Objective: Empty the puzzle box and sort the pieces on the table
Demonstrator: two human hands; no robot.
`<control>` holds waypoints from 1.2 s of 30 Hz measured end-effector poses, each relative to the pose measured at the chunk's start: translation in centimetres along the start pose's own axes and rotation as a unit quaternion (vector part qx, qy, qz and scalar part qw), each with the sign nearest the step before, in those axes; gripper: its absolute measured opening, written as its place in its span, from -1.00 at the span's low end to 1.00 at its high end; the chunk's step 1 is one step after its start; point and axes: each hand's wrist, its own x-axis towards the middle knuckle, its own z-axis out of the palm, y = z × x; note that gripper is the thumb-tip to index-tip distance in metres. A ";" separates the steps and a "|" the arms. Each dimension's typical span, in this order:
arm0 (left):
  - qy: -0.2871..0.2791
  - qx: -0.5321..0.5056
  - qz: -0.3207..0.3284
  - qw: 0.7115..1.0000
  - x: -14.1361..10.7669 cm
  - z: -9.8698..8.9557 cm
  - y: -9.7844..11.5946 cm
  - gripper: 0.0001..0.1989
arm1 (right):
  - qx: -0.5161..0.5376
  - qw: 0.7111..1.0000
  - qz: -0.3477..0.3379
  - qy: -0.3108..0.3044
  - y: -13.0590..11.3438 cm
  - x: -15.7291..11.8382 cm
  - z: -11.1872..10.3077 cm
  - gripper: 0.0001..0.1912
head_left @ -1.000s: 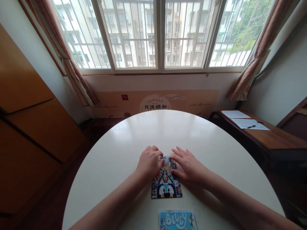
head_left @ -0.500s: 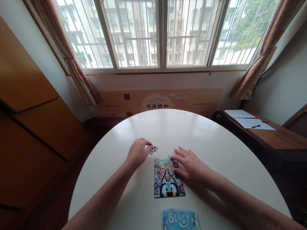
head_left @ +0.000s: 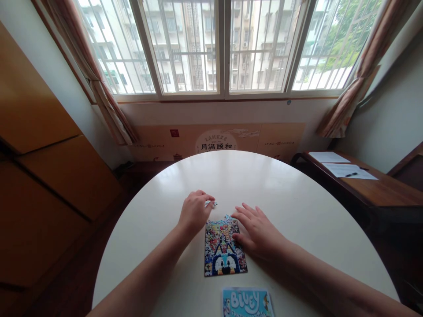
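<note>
Touching the jigsaw puzzle (head_left: 221,244) on the desk (head_left: 280,189), assembled except at its far edge, my right grip (head_left: 259,226) is unclenched; my left grip (head_left: 195,211) meets loose pieces (head_left: 215,204), grasp not determinable.

I read "BLUEY" on the flat blue item (head_left: 247,303) in front of me — its lower line is unclear. Below the window, the beige panel (head_left: 247,136) shows "月满颐和" under arched "ZANKEE" — its smaller script is too small to read.
</note>
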 end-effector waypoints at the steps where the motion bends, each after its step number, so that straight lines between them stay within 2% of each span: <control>1: -0.014 0.000 0.021 1.000 -0.3 0.2 0.7 -0.79 | -0.001 1.000 0.001 0.003 0.2 0.0 0.0 -0.47; 4: -0.062 0.005 0.062 0.996 -1.2 0.9 2.2 -0.82 | -0.008 1.000 0.003 0.004 0.9 0.1 -0.3 -0.51; 7: -0.088 0.010 0.074 0.993 -1.6 1.3 2.6 -0.84 | -0.011 1.000 0.001 -0.002 1.1 0.1 -0.7 -0.49; 16: -0.122 -0.001 0.018 0.992 -1.5 1.3 3.0 -0.84 | -0.003 1.000 -0.013 -0.010 0.6 0.0 -0.7 -0.54; 21: -0.115 0.017 0.035 0.993 -1.7 1.4 3.1 -0.80 | -0.006 1.000 -0.012 -0.011 0.4 -0.1 -1.0 -0.53; 32: -0.088 -0.032 0.025 0.995 -1.4 1.4 2.9 -0.82 | -0.002 1.000 -0.008 -0.022 0.3 -0.1 -1.2 -0.52; 36: -0.108 -0.049 0.022 0.993 -1.3 1.2 3.1 -0.83 | 0.003 1.000 -0.012 -0.018 0.3 -0.1 -1.2 -0.52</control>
